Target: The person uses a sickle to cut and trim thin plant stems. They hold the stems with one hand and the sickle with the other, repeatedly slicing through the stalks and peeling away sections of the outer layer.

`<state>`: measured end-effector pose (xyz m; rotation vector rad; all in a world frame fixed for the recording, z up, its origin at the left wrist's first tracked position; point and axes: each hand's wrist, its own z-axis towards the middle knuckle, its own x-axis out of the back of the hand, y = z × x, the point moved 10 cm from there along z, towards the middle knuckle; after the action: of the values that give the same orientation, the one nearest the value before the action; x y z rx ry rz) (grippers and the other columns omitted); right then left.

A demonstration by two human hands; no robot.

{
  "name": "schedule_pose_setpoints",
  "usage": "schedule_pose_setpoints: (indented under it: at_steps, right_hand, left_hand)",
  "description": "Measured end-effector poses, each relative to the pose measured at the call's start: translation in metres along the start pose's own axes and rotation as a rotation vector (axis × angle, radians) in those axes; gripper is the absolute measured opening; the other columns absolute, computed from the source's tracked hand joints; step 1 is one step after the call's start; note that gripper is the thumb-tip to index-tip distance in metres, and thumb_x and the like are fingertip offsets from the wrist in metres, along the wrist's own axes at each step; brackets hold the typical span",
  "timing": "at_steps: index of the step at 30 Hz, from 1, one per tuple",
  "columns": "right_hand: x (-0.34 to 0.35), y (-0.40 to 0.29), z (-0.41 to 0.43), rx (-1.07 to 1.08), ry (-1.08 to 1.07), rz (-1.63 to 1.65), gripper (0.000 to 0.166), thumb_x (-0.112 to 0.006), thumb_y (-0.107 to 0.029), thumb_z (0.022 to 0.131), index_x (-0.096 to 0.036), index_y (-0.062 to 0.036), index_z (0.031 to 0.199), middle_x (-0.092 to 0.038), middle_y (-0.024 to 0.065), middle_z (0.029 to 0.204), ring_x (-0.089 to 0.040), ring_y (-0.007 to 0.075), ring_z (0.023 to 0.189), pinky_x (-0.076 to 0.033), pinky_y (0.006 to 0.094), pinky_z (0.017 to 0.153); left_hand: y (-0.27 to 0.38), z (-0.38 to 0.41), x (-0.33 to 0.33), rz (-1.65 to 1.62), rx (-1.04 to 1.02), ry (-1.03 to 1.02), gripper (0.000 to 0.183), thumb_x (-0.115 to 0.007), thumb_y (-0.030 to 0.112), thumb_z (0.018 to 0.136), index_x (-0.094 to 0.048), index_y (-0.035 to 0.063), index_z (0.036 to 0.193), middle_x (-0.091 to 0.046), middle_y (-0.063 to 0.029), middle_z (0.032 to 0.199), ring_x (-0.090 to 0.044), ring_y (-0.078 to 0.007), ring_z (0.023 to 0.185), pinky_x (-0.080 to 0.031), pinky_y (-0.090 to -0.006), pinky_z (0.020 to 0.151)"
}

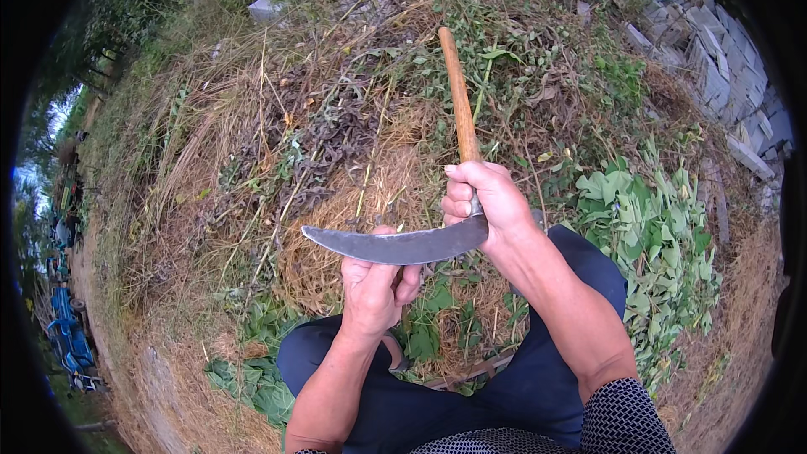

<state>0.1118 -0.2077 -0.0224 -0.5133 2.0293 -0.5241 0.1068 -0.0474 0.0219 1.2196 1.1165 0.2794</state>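
A sickle with a dark curved steel blade (403, 246) and a long wooden handle (459, 88) is held in front of me. My right hand (482, 195) is closed around the handle's lower end, where it meets the blade. The handle points away from me, and the blade reaches to the left with its tip at the far left end. My left hand (375, 293) is at the middle of the blade, with fingers passing beneath it and a fingertip showing past its far side. The blade hides part of those fingers.
Cut leafy stems (643, 246) lie in a heap to my right, and more green leaves (252, 384) are by my left knee. Dry grass and withered plants (340, 132) cover the ground ahead. Stacked grey blocks (725, 63) rise at the upper right. A blue vehicle (69, 334) stands far left.
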Motion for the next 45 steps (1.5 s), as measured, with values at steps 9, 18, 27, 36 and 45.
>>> schedule_pose_setpoints:
  at_steps: [9,18,27,36,45]
  right_hand:
    - [0.005,-0.007,0.006,-0.013,-0.028,0.009,0.024,-0.065,-0.011,0.096,-0.046,-0.0132,0.082,-0.049,-0.0030,0.061,-0.048,0.0111,0.049,-0.040,0.0308,0.047]
    - [0.077,-0.084,0.031,0.283,0.252,0.346,0.024,-0.060,0.001,0.095,-0.039,-0.0091,0.099,-0.047,-0.0009,0.063,-0.045,0.0113,0.047,-0.043,0.0276,0.041]
    - [0.044,-0.060,0.016,0.204,0.087,0.183,0.021,-0.063,-0.006,0.095,-0.042,-0.0109,0.093,-0.048,-0.0013,0.062,-0.047,0.0125,0.049,-0.041,0.0285,0.044]
    - [0.023,-0.043,0.013,0.109,0.015,0.154,0.022,-0.064,-0.012,0.095,-0.045,-0.0134,0.086,-0.049,-0.0031,0.060,-0.048,0.0121,0.050,-0.040,0.0297,0.047]
    - [-0.006,-0.011,-0.002,-0.007,-0.128,0.127,0.025,-0.061,-0.015,0.099,-0.048,-0.0133,0.078,-0.048,-0.0045,0.060,-0.044,0.0093,0.050,-0.038,0.0283,0.047]
  left_hand:
    - [-0.006,0.000,-0.008,-0.119,0.113,-0.023,0.018,-0.056,0.022,0.107,-0.057,0.0063,0.097,-0.049,-0.0044,0.067,-0.034,-0.0062,0.046,-0.026,-0.0236,0.040]
    - [0.022,-0.013,0.004,-0.101,-0.007,-0.116,0.022,-0.058,0.020,0.108,-0.061,-0.0010,0.104,-0.056,-0.0041,0.070,-0.039,-0.0058,0.051,-0.032,-0.0231,0.045]
    - [0.030,-0.005,0.017,-0.012,-0.062,0.006,0.018,-0.059,0.019,0.107,-0.058,0.0010,0.110,-0.061,-0.0069,0.072,-0.038,-0.0052,0.047,-0.032,-0.0226,0.042]
    - [0.027,-0.001,0.021,0.028,-0.077,0.044,0.015,-0.057,0.020,0.108,-0.055,0.0050,0.108,-0.066,-0.0126,0.076,-0.043,-0.0070,0.045,-0.034,-0.0223,0.041]
    - [0.009,-0.001,0.018,0.104,-0.030,0.070,0.016,-0.055,0.017,0.108,-0.058,0.0031,0.115,-0.067,-0.0132,0.078,-0.048,-0.0105,0.047,-0.037,-0.0232,0.041]
